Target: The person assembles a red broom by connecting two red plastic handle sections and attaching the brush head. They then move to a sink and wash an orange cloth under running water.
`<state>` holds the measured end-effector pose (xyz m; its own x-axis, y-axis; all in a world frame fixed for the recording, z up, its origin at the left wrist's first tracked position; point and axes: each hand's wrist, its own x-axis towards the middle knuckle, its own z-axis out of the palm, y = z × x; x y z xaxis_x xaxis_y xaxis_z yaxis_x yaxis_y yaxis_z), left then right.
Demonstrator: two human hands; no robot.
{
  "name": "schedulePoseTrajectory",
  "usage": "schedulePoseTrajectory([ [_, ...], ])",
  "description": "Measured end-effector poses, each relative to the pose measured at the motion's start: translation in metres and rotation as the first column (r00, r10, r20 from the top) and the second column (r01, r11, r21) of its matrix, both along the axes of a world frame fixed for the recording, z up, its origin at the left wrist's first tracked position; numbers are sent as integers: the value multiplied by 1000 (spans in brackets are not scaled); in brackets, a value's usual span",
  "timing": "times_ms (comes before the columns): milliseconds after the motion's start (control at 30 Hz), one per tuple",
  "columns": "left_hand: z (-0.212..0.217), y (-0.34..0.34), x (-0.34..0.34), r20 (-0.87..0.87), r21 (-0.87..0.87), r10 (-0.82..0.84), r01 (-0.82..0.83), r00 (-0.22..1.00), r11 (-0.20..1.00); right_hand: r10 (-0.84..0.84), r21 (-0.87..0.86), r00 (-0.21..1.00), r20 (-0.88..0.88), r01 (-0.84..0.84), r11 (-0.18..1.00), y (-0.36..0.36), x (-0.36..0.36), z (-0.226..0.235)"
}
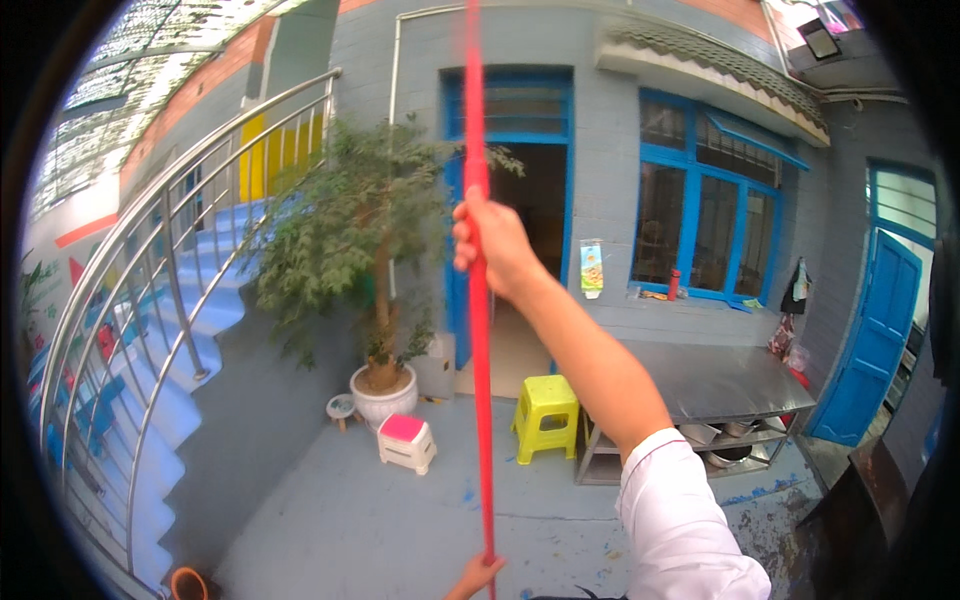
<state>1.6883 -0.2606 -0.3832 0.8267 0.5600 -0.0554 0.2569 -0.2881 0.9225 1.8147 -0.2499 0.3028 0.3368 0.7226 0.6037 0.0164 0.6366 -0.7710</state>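
A long red pole (483,370) stands nearly upright in front of me, its top running out of view at the upper edge and blurred there. My right hand (497,245) is wrapped round it at about head height, the arm stretched up in a white short sleeve. Lower down, close to the bottom edge, my left hand (475,577) grips the same pole. Whatever sits at either end of the pole is outside the picture.
A potted tree (385,400) stands beside the stairs with a metal railing (172,285). On the floor are a white-and-pink stool (407,452) and a yellow-green stool (547,425). A steel table (730,380) with pots below stands right, under a blue-framed window (690,205).
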Motion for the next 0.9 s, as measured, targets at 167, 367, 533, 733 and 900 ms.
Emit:
schedulePoseTrajectory([
  [167,-85,16,-96,54,-69,177,-173,983,982,-79,84,994,-74,85,993,-34,55,64],
  [367,-96,36,-123,-193,-242,67,-113,979,964,-226,84,970,-85,233,969,-63,107,101],
  [533,6,19,42,-43,-84,108,-112,993,990,-436,231,897,68,411,882,-54,163,82],
  [733,301,41,223,378,-92,-108,154,920,984,-539,-111,826,163,558,822,-47,177,-140],
  [900,397,27,269,583,173,-528,542,617,823,-856,197,486,179,834,515,-66,246,-133],
])
